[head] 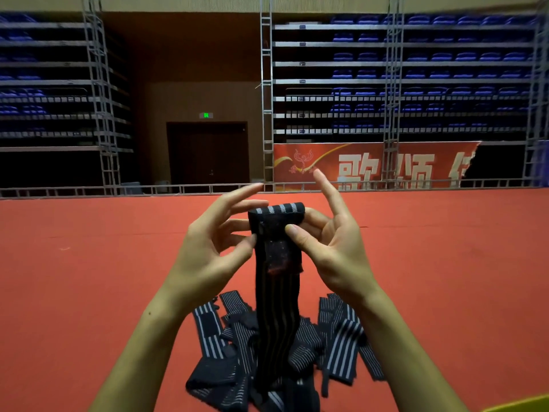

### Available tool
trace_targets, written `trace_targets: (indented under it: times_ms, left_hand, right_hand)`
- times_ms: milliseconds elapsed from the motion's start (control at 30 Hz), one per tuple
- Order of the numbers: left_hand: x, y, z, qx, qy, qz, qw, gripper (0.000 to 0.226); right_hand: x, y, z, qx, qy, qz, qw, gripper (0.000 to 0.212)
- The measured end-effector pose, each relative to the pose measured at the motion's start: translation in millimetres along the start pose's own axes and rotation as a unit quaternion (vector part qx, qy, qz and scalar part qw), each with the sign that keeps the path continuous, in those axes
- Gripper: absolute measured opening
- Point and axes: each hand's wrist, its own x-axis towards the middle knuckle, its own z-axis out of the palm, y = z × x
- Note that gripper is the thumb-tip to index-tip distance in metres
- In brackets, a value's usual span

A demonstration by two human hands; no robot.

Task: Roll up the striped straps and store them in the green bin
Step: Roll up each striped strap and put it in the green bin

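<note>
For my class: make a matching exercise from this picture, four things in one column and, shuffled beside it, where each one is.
Things:
1. strap being rolled
2. pile of straps
3. red banner
4. blue seats

Places:
A. on the tiers of the stand at the back
B. on the red floor under the wrists
C. pinched between the left hand and right hand
D. along the foot of the stand, at floor level

Pairs: 1-C, 2-B, 3-D, 4-A

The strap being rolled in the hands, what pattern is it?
Dark strap with pale lengthwise stripes, seen in the head view.
</note>
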Motion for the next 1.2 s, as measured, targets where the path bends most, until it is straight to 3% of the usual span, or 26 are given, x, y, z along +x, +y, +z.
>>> trace_targets:
  times_ms: [100,233,533,767,900,1100,1200]
  left_hand:
    - [-10.6,6.3,10.4,-0.023,0.029,-0.027,0.999,0.06]
    - [-28.4,21.3,22.0,0.046,0.105,0.002,0.993,0.062]
    - [-80.4,67.1,41.4,0.003,0.191,0.024,0.981,0.079]
    - [-119.4,96.1,47.5,-0.144,0.091,-0.046,0.984,0.067]
    - [-126.5,96.6,49.5,-0.142,0.011,-0.097,0.985,0.066]
    - [-123.7,93.9,56.6,-0.117,0.078,-0.102,0.985,0.052]
    - [-117.6,93.7,56.1,-0.1,0.076,-0.093,0.988,0.057]
  right_hand:
    - [-12.8,-2.9,3.8,-0.02,-0.013,-0.011,1.0,0.093]
    - [-32.8,-13.5,13.6,-0.047,0.009,-0.025,0.999,0.089]
    - [-99.6,-47.2,19.6,0.036,0.017,0.008,0.999,0.081]
    - [-153.7,-70.5,17.7,0.097,0.03,0.022,0.995,0.082]
    - [-157.9,-80.7,13.3,0.098,0.034,0.01,0.995,0.081]
    - [-163.5,-90.0,17.6,0.063,0.044,-0.009,0.997,0.078]
    - [-156.9,-90.2,19.3,0.048,0.046,-0.015,0.998,0.079]
